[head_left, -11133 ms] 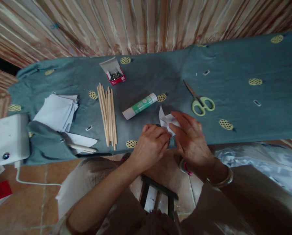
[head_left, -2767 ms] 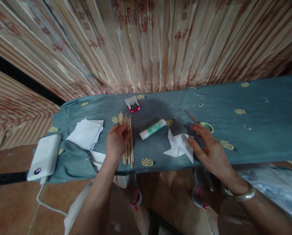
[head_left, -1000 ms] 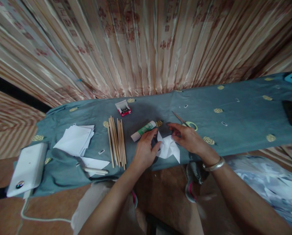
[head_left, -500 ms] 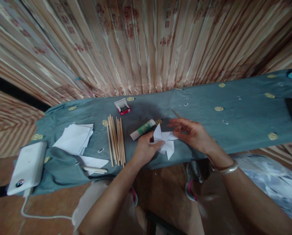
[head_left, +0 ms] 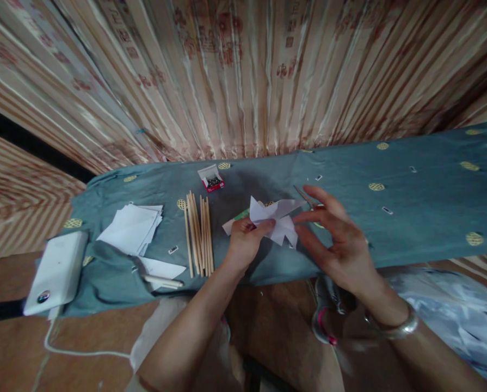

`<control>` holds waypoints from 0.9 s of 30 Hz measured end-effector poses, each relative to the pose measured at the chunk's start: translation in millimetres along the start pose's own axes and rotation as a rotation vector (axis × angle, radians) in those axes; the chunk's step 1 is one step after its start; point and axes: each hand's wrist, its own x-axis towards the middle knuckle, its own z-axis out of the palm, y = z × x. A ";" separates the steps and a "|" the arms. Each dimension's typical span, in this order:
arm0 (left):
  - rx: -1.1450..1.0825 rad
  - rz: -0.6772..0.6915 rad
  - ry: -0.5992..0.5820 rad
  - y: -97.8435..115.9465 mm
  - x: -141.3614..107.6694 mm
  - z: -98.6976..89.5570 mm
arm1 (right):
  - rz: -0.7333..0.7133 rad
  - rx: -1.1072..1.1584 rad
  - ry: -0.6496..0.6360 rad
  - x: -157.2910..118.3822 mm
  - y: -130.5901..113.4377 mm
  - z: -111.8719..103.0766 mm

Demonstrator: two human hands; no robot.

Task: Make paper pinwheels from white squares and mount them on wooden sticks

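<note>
A striped, patterned curtain (head_left: 243, 81) hangs in folds behind the work surface, which is covered by a blue-green cloth (head_left: 423, 212) printed with yellow pineapples. Brown floor shows below the near edge.

My left hand (head_left: 245, 242) grips a white paper pinwheel (head_left: 278, 220) by its left side, thumb on top and fingers underneath. The pinwheel is held up over the cloth, near the front edge and between my two hands, with its folded points spread outward. My right hand (head_left: 339, 247), a silver bracelet (head_left: 404, 325) at its wrist, has thumb and fingers spread apart at the right side of the pinwheel; whether a fingertip touches the paper cannot be determined.

Partly hidden behind the pinwheel and left hand lies a green-and-white glue stick (head_left: 242, 214). The scissors (head_left: 303, 196) lie beyond the right hand, which covers part of them. Left of the glue stick, a row of wooden sticks (head_left: 197, 234) lies lengthwise toward me. A small red box (head_left: 216, 188) stands beyond them, lid raised, with dark metallic pieces inside, too small to identify. Further left are a stack of white paper (head_left: 131, 228) and, at the table's end, a white box-shaped device (head_left: 57, 272) with a white cable (head_left: 84, 353) attached.
</note>
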 end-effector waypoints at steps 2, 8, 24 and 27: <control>-0.032 -0.007 -0.008 0.1 -0.5 3.2 | -0.049 -0.040 -0.006 -2.6 -1.1 3.5; -0.112 -0.055 -0.004 -2.4 -1.9 5.3 | -0.149 -0.109 -0.051 -4.9 5.3 7.0; -0.232 -0.067 -0.035 -4.6 -2.1 7.6 | -0.126 -0.130 -0.037 -4.9 8.9 12.4; -0.198 -0.051 -0.006 -4.7 -2.5 7.3 | -0.112 -0.131 -0.018 -4.4 9.2 13.9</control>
